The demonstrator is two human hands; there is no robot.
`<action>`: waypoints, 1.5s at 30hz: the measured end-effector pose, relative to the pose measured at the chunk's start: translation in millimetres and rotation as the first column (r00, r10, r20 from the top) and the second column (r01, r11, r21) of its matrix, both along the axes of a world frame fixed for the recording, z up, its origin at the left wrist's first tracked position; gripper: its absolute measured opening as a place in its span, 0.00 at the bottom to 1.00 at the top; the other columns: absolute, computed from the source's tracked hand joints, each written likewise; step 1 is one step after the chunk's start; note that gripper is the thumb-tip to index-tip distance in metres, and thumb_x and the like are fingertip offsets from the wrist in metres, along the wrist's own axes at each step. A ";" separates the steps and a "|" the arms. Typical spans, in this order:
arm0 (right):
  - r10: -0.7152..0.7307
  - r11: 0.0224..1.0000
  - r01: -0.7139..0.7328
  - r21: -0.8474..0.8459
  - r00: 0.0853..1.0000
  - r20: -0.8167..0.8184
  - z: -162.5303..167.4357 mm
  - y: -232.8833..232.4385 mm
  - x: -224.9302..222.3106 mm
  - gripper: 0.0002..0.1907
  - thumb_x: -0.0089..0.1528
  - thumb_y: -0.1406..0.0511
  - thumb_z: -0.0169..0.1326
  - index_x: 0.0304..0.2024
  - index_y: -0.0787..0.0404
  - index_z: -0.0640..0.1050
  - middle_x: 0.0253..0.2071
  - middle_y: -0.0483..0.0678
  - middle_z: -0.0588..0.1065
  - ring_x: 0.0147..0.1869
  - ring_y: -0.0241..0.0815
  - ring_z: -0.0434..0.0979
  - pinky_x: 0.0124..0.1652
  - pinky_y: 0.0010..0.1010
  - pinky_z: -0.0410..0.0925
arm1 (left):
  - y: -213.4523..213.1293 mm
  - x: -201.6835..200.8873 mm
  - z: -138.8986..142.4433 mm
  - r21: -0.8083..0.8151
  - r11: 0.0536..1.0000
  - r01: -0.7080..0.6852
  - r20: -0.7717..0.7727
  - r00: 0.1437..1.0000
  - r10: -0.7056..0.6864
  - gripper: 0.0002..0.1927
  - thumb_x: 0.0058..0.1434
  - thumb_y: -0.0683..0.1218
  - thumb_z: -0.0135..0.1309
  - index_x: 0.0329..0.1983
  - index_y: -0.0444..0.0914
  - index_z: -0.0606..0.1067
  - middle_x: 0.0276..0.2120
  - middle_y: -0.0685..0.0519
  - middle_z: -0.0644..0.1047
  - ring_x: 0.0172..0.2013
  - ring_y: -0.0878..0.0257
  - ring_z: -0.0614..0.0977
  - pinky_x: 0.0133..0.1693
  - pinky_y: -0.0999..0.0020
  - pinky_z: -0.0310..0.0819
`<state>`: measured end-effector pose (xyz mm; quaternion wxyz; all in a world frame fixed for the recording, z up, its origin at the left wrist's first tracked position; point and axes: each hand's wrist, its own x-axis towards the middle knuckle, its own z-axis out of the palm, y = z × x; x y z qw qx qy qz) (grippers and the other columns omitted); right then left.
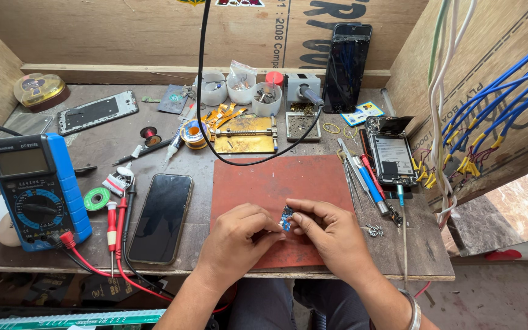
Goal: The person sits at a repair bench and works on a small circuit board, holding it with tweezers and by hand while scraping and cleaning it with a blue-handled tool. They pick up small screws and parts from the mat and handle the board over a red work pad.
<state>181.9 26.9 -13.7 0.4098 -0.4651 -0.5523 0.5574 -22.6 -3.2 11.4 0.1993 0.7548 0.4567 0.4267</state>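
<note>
Both of my hands meet over the near part of a red-brown work mat point(264, 183). Between their fingertips sits a small blue circuit part point(286, 218). My left hand point(236, 238) pinches it from the left. My right hand point(328, 235) pinches it from the right, fingers curled around it. Most of the part is hidden by my fingers. A black phone point(161, 217) lies face up just left of the mat.
A blue multimeter point(35, 189) with red and black probes point(117, 226) lies at left. Tweezers and screwdrivers point(365, 180), loose screws point(374, 230) and an opened phone point(392, 156) lie at right. Small cups point(239, 88), a metal board holder point(245, 134) and a hanging black cable point(203, 91) stand behind the mat.
</note>
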 end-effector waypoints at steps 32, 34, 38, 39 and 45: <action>-0.007 1.000 0.007 -0.004 1.000 -0.003 -2.8 1.1 0.3 0.17 0.64 0.68 0.55 0.56 0.64 0.80 0.37 0.45 0.82 0.39 0.29 0.79 0.40 0.23 0.75 | -0.9 1.2 -2.2 -0.110 0.994 -0.005 0.101 0.995 0.017 0.15 0.52 0.42 0.68 0.43 0.38 0.79 0.34 0.53 0.82 0.34 0.63 0.87 0.36 0.71 0.85; -0.004 1.000 0.003 -0.014 1.000 -0.014 -2.6 1.2 0.3 0.18 0.64 0.68 0.55 0.57 0.64 0.79 0.37 0.45 0.81 0.39 0.30 0.79 0.40 0.24 0.75 | -1.0 1.3 -2.5 -0.125 0.992 -0.010 0.103 0.994 0.023 0.15 0.52 0.42 0.68 0.42 0.38 0.79 0.34 0.53 0.82 0.34 0.63 0.87 0.36 0.71 0.85; 0.000 0.999 -0.001 -0.032 1.000 -0.031 -1.9 1.6 0.5 0.19 0.64 0.68 0.54 0.58 0.64 0.78 0.38 0.45 0.81 0.39 0.30 0.80 0.41 0.24 0.76 | 0.2 1.7 -2.5 -0.099 0.994 -0.037 0.083 0.996 0.045 0.13 0.53 0.40 0.67 0.42 0.38 0.79 0.34 0.52 0.82 0.35 0.62 0.87 0.36 0.70 0.85; 0.002 0.999 -0.003 -0.033 0.999 -0.034 -1.7 1.2 0.7 0.19 0.64 0.68 0.54 0.58 0.64 0.78 0.38 0.45 0.81 0.40 0.30 0.80 0.41 0.24 0.76 | 0.1 1.8 -2.4 -0.088 0.996 -0.035 0.080 0.996 0.042 0.13 0.53 0.40 0.67 0.42 0.37 0.79 0.34 0.52 0.82 0.35 0.62 0.87 0.36 0.70 0.85; 0.009 1.000 -0.010 -0.022 0.999 -0.038 -0.8 0.7 0.5 0.19 0.64 0.69 0.54 0.58 0.65 0.78 0.38 0.46 0.81 0.40 0.31 0.80 0.41 0.25 0.76 | -0.3 1.2 -1.2 -0.075 0.997 -0.032 0.081 0.996 0.038 0.13 0.53 0.40 0.67 0.41 0.37 0.79 0.34 0.52 0.82 0.35 0.61 0.87 0.36 0.69 0.84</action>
